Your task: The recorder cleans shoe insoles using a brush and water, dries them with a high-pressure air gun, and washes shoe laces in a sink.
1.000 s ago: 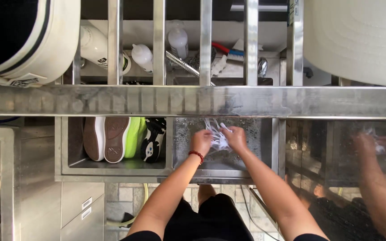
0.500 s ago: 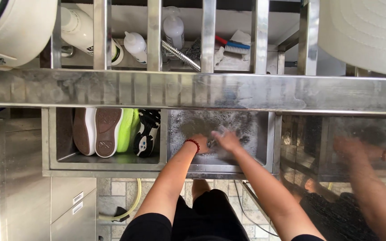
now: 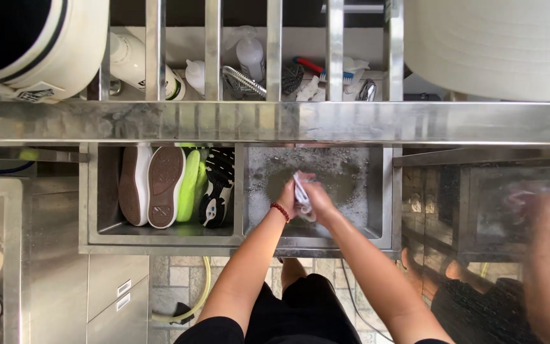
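Frame centre, soapy sink basin [image 3: 358,220]: left hand [image 3: 289,196] and right hand [image 3: 317,200] both clasp 1 white shoe [image 3: 302,191] over suds, pressed together for scrubbing. Left basin [image 3: 100,220]: shoes [image 3: 176,188] stood sole-out.

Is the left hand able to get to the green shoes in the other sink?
Probably yes. The left hand is in the soapy sink, pressed on a white cloth. The green shoes stand in the next basin, with only a low divider between and nothing covering them.
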